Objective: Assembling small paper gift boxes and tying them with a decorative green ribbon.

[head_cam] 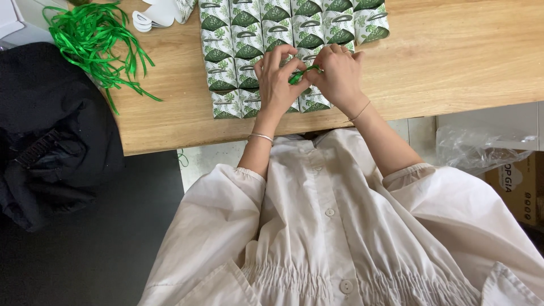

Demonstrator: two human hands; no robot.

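Both hands are working at upper centre of the frame, over rows of small green-and-white leaf-print paper boxes (238,56) lying packed side by side on the wooden table (453,56). Left hand (276,79) is curling its fingers in tight, pinching one end of a short green ribbon (303,73) between thumb and fingertips. Right hand (339,76) is closing narrowly on the other end of that ribbon, knuckles facing the camera, fingertips touching the left hand's. Ribbon is sitting between the two hands, right on top of a box in the lower rows; cannot tell which box it is attached to, hands are covering it. Thin bracelets are showing on both wrists. Cream button-front blouse (334,243) with gathered sleeves is filling the lower centre and right of the frame. Loose pile of green ribbon strips (93,39) is lying at upper left on the table, well apart from the hands. White flat cutouts (156,14) are sitting at the top edge, just left of the boxes. Black bag (51,136) is sitting at left, overlapping the table corner. Clear plastic wrap (481,147) is lying at right below the table edge, beside a cardboard box (518,187).
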